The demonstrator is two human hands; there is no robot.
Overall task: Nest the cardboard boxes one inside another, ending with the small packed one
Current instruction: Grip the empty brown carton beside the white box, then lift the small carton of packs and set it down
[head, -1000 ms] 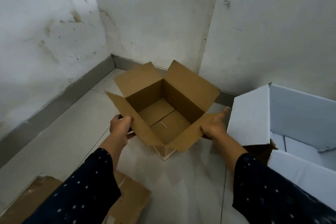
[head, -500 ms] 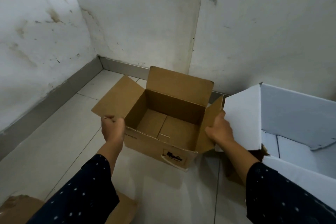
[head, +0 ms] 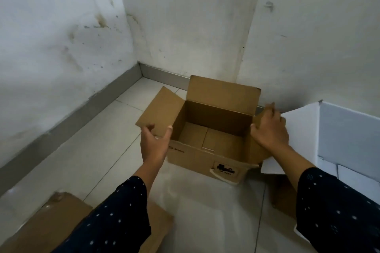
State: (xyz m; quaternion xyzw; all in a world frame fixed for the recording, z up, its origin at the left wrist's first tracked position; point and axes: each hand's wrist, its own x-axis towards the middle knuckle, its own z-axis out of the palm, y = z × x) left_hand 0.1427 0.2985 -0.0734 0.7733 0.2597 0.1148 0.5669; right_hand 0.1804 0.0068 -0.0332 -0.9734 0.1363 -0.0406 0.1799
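An open brown cardboard box [head: 197, 156] stands on the floor tiles near the room's corner, empty inside, its flaps spread. My left hand [head: 155, 142] hovers at the box's left front corner, fingers apart, just off the left flap. My right hand [head: 269, 127] grips the right flap and presses it outward. To the right stands a large white box [head: 347, 135], open, one of its white flaps lying against the brown box. A flatter brown cardboard box [head: 55, 224] lies at the bottom left, partly hidden by my sleeve.
White walls meet in a corner behind the box, with a grey skirting [head: 67, 121] along the floor. Another brown cardboard piece [head: 284, 197] sits under the white flap by my right forearm. Bare floor tiles [head: 205, 211] lie in front of the box.
The brown box has turned from corner-on to square and now rests on the floor. My left hand has let go of it and opened. My right hand has shifted onto the right flap.
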